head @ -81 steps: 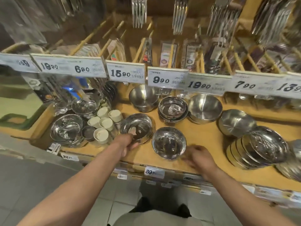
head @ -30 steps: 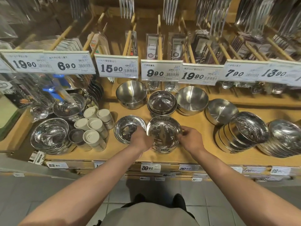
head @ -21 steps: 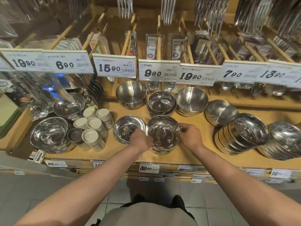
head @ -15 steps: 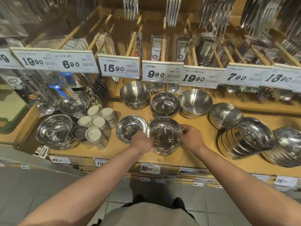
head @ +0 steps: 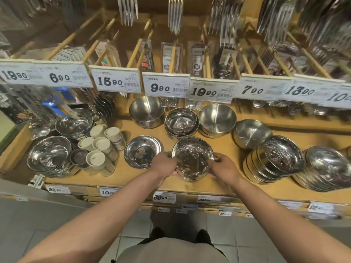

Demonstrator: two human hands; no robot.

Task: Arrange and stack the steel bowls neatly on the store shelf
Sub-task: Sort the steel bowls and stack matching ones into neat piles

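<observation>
Both hands (left, right) grip front bowl stack on shelf. Rear stacks look tidy; shallow bowl beside it, tilted stacks at right remain.

- A wooden shelf is running from left to right, lying under warm light.
- White price tags are hanging in a row above it, reading 19.90, 6.90, 15.90 and 9.90.
- Wooden pegs are sticking out from the far wall.
- Grey floor tiles are showing along the near edge.
</observation>
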